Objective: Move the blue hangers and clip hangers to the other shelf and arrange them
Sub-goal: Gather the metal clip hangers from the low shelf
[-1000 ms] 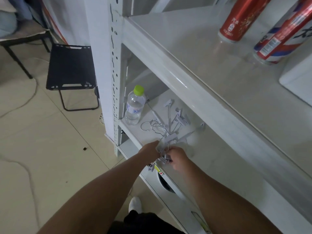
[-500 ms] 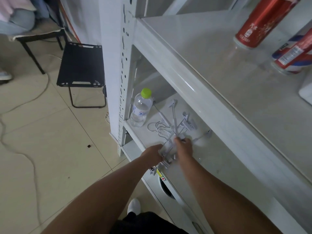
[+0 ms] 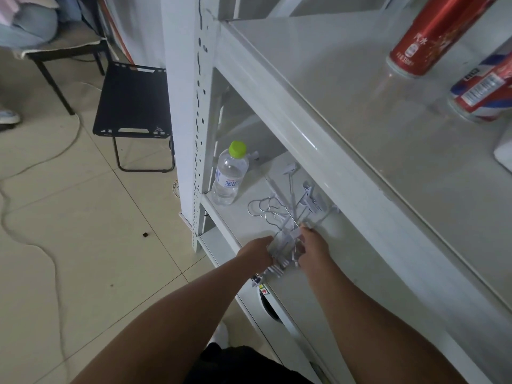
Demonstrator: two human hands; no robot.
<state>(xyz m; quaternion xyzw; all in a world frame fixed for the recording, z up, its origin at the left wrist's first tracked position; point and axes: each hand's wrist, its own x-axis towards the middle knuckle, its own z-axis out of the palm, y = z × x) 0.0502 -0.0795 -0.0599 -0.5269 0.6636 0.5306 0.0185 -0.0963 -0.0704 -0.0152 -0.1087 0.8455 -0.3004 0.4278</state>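
- Standing at the shelf's left end, the water bottle is clear of the work.
- Left hand clasps the near end of the clip hangers, steadying the bundle on the lower shelf.
- Right hand pinches the same bundle, probably squaring it.

clip hangers lie on the lower shelf, right of a bottle.

white clip hangers, green-cap bottle, red can, blk chair
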